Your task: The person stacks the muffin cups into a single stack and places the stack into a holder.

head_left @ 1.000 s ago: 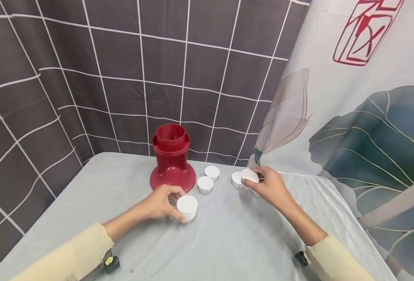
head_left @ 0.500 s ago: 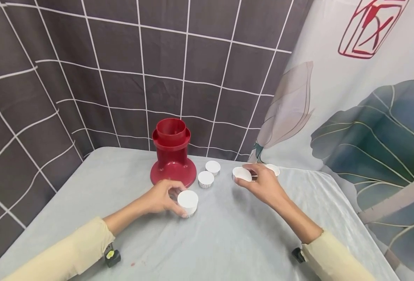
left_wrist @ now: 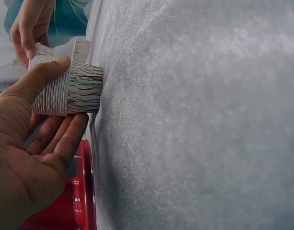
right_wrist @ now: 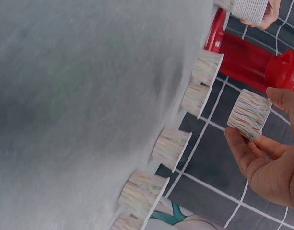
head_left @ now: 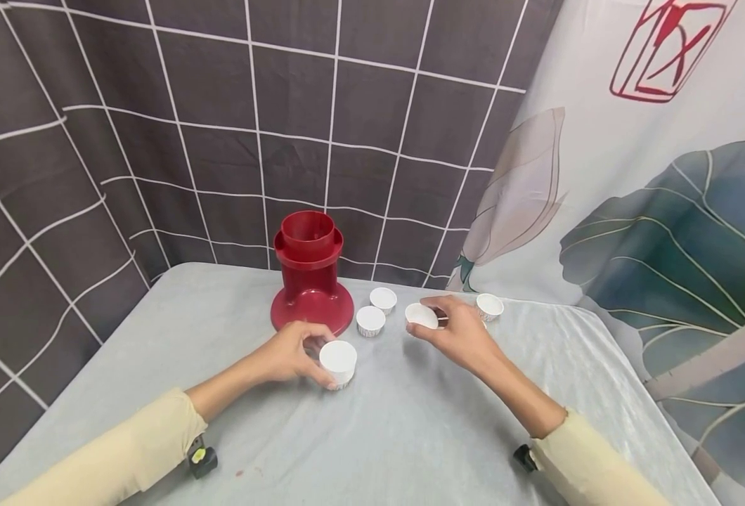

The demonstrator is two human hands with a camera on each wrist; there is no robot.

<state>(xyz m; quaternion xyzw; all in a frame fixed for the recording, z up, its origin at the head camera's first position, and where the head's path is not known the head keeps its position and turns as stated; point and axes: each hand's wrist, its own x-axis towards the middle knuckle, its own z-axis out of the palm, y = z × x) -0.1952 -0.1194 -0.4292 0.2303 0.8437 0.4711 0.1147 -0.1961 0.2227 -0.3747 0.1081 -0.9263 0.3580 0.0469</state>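
My left hand (head_left: 293, 353) grips a nested stack of white paper baking cups (head_left: 338, 360), thumb on one side and fingers on the other. In the left wrist view the stack (left_wrist: 84, 89) shows many close rims and a wall printed with wavy coloured lines. My right hand (head_left: 464, 329) pinches a single paper baking cup (right_wrist: 250, 114), raised above the table, its mouth up. Two more cups, a rear one (head_left: 383, 300) and a nearer one (head_left: 370, 321), stand side by side between my hands. Another cup (head_left: 490, 306) stands beyond my right hand, which partly hides others there.
A red plastic stand (head_left: 309, 281) with a round base and open cylindrical top stands behind my left hand. Grey cloth covers the table (head_left: 372, 436). A dark gridded curtain (head_left: 296, 105) hangs behind, with a flower-printed one (head_left: 600, 176) at right.
My right hand has lifted its cup and carried it left, uncovering a cup at the far right. My left hand keeps its hold on the stack in nearly the same place.
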